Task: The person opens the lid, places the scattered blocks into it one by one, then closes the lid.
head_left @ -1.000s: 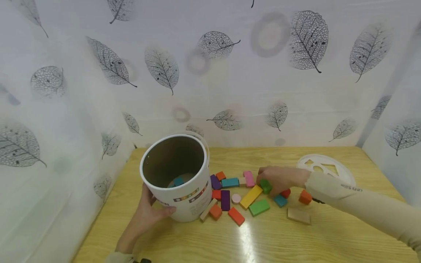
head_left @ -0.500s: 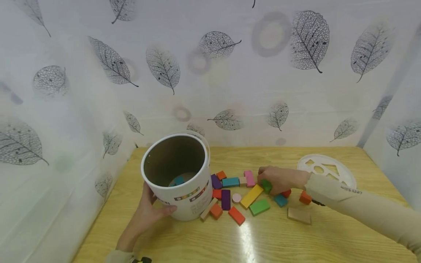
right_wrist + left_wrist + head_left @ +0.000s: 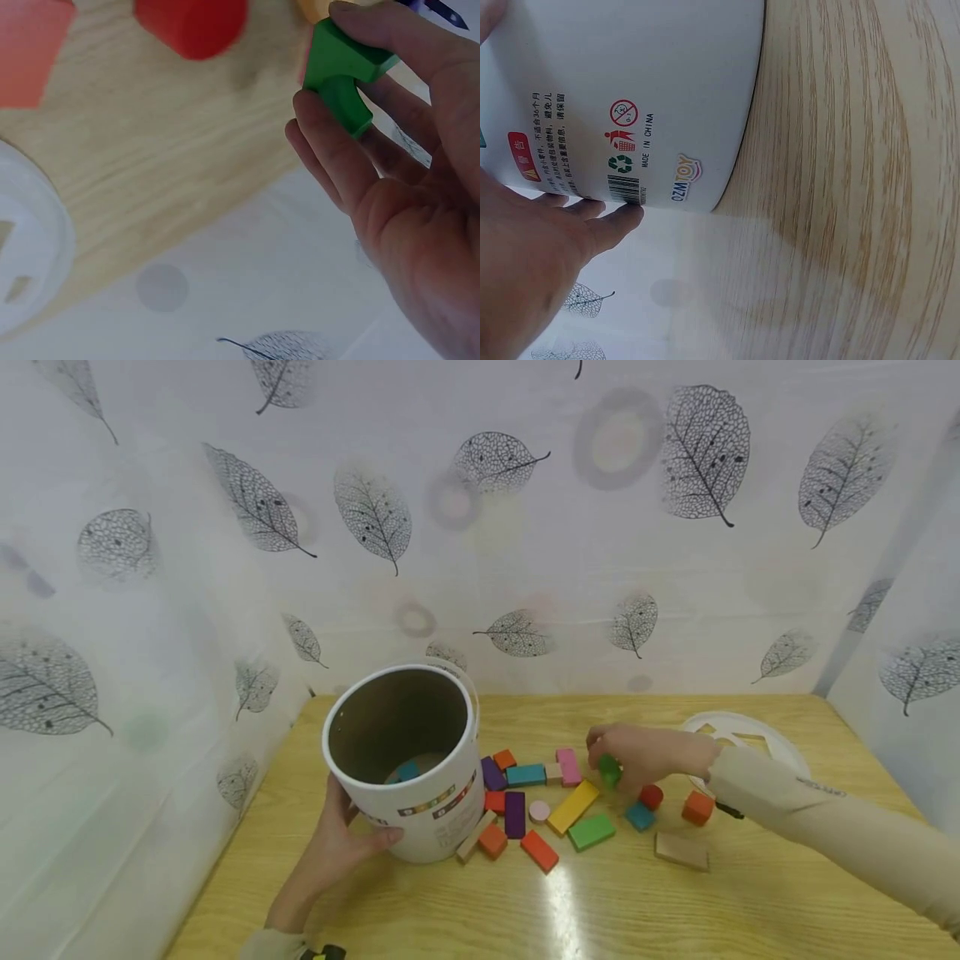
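My left hand (image 3: 341, 852) grips the side of a white bucket (image 3: 431, 827), thumb on the near wall and fingers round the far side. The bucket leans toward me, and a blue block (image 3: 407, 771) shows on its floor. In the left wrist view, the fingers (image 3: 607, 225) press along its printed wall. My right hand (image 3: 648, 752) pinches a green arch block (image 3: 330, 56) between thumb and fingertips, over the table right of the pink block (image 3: 568, 767). Beneath and beside that hand lie a red rounded block (image 3: 651, 797) and a small blue block (image 3: 640, 816).
Several coloured blocks lie right of the bucket, among them a yellow one (image 3: 573, 807), a light green one (image 3: 592, 832) and a purple one (image 3: 514, 815). A white lid with cut-out shapes (image 3: 789, 750) lies at the back right, partly behind the right forearm. Leaf-printed sheeting surrounds the table.
My right hand has risen slightly with the green arch block, uncovering more of the red rounded block. The left hand and bucket have stayed put.
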Action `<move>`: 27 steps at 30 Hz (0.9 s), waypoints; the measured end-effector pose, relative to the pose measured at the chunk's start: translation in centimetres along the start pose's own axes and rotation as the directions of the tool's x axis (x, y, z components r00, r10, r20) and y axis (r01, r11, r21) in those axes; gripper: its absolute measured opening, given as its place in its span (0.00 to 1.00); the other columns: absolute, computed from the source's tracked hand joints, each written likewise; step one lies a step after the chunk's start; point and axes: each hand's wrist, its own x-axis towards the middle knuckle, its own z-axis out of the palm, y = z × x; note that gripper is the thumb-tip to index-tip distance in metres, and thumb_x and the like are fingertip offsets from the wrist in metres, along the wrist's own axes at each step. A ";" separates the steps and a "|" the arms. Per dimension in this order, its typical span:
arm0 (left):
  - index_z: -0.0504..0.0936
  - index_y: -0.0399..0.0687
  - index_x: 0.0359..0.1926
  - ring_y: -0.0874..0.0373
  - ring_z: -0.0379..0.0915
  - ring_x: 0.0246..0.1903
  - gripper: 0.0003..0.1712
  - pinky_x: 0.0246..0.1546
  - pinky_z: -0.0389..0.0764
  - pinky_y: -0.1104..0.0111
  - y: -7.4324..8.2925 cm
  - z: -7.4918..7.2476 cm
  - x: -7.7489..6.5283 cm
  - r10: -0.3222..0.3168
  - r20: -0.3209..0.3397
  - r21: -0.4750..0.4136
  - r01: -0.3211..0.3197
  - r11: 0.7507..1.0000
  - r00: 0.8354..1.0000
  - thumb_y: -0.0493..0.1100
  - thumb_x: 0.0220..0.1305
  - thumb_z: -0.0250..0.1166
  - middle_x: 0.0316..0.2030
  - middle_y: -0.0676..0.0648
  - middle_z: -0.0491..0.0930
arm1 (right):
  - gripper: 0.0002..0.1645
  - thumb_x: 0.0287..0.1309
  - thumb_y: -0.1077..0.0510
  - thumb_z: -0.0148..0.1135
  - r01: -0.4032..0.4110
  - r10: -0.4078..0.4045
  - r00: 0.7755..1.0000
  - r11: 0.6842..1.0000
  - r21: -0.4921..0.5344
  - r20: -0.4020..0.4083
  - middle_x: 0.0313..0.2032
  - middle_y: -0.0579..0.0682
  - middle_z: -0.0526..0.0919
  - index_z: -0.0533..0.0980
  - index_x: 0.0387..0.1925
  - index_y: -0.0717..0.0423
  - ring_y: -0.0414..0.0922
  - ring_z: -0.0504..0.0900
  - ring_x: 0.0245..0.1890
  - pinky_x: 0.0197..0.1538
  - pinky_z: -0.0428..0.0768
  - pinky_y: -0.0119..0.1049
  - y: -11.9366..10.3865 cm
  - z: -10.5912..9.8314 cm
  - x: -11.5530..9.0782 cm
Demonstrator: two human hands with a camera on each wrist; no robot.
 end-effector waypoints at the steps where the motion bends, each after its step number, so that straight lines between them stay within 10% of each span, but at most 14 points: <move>1: 0.35 0.67 0.81 0.33 0.43 0.79 0.73 0.68 0.57 0.26 0.0 0.0 0.0 -0.002 0.000 0.002 0.002 1.000 1.000 0.37 0.50 0.80 0.81 0.42 0.46 | 0.21 0.41 0.69 0.73 0.012 -0.012 1.000 1.000 -0.010 -0.004 0.52 0.54 0.79 0.85 0.42 0.55 0.46 0.78 0.44 0.45 0.82 0.35 -0.2 -0.5 -0.1; 27: 0.35 0.68 0.81 0.33 0.44 0.78 0.74 0.68 0.57 0.25 -0.1 -0.1 -0.1 0.009 -0.001 -0.002 -0.009 1.000 1.000 0.36 0.48 0.80 0.81 0.41 0.46 | 0.18 0.51 0.62 0.75 0.104 -0.109 0.990 0.993 -0.058 -0.084 0.57 0.55 0.78 0.83 0.46 0.50 0.47 0.82 0.51 0.47 0.89 0.32 -7.3 -13.1 -2.1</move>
